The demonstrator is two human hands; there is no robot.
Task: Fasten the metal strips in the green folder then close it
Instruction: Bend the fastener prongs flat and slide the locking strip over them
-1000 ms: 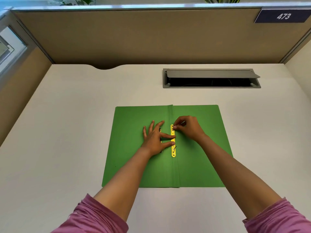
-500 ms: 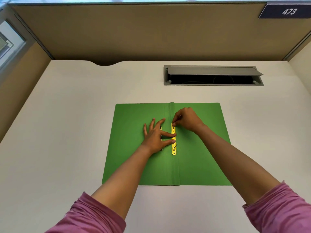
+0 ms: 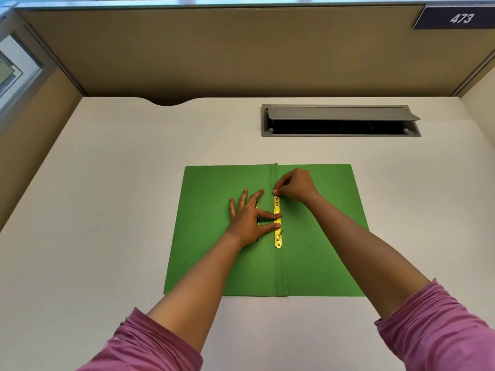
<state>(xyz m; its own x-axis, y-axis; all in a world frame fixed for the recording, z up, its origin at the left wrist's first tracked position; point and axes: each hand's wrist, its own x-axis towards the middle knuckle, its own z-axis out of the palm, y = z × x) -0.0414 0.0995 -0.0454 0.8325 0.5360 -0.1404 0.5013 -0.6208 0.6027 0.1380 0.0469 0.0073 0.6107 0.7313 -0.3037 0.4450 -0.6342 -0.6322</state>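
The green folder (image 3: 316, 253) lies open and flat on the desk in front of me. A yellow metal strip (image 3: 277, 238) runs along its spine fold. My left hand (image 3: 247, 216) rests flat on the left flap with fingers spread, thumb and forefinger pressing on the strip's middle. My right hand (image 3: 296, 184) pinches a thin metal prong at the strip's far end. A second thin prong sticks up near the strip's near end. A bit of another metal piece shows under my left palm.
An open grey cable hatch (image 3: 340, 121) is set into the cream desk (image 3: 107, 210) behind the folder. Brown partition walls close off the back and both sides. A sign reading 473 (image 3: 460, 18) hangs at the top right.
My right hand has shifted slightly away from me along the strip, with its pinch now at the far end. My left hand has stayed pressed on the strip.
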